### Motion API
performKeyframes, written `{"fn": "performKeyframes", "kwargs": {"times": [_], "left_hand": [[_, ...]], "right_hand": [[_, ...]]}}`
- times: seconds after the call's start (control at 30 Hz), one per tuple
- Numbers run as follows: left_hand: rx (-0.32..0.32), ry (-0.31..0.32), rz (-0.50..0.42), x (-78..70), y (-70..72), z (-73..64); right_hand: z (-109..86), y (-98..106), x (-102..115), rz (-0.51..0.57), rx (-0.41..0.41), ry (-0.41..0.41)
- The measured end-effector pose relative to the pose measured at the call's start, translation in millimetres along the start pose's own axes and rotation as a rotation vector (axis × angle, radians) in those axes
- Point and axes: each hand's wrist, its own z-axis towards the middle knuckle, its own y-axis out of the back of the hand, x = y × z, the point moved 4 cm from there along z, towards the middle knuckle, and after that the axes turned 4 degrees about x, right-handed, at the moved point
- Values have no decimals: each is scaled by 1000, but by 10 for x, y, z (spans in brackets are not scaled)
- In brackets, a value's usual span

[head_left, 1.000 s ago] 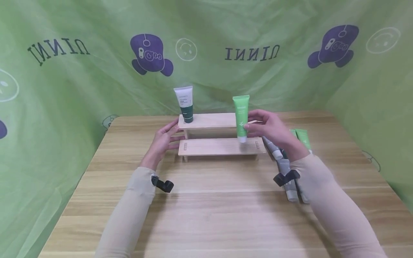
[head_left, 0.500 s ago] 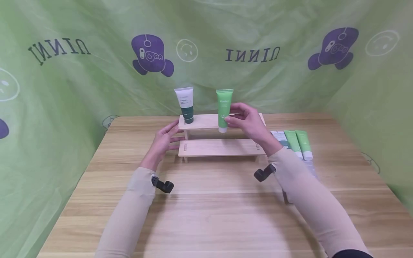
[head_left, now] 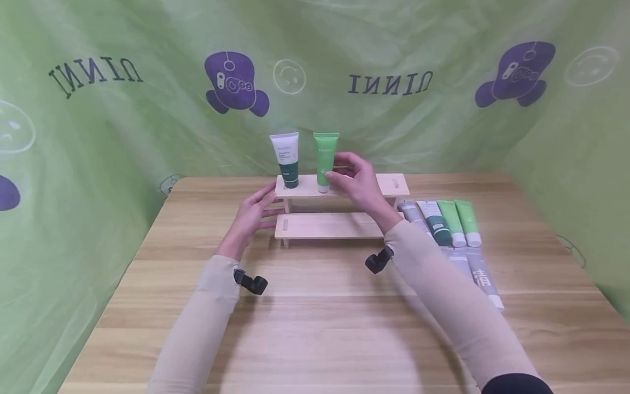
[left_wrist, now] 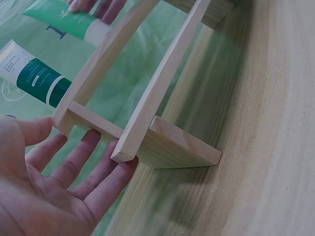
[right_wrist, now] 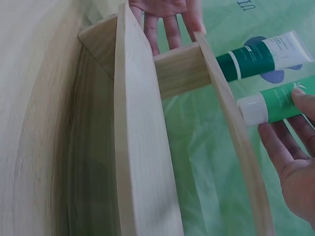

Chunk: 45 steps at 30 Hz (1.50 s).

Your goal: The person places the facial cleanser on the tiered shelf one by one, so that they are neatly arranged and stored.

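Observation:
In my right hand, a light green squeeze tube is pinched upright between thumb and fingers. Its white cap is right at the top step of a small two-step wooden shelf. To its left, a white and dark green tube stands on its cap on that same step. My left hand is at the shelf's left end, and in the left wrist view its extended fingertips touch the ends of the boards. The right wrist view shows the green tube with the cap end toward the upper board.
Right of the shelf several tubes lie on the wooden table: two green tubes, a white and dark green one and grey ones. A green printed cloth hangs behind and at both sides.
My right hand has carried the green tube leftward from the shelf's right side to beside the white and dark green tube, over the top step. The left hand stays at the shelf's end.

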Motion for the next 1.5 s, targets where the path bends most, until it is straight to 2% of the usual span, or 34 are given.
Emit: {"fn": "performKeyframes", "kwargs": {"times": [0.3, 0.77, 1.5], "left_hand": [[2, 8, -16, -10, -4, -1], [-2, 4, -4, -15, 10, -7], [-9, 9, -1, -8, -5, -4]], "right_hand": [[98, -152, -6, 8, -9, -19], [177, -190, -48, -5, -31, -62], [182, -223, -82, -20, -24, -61]]}}
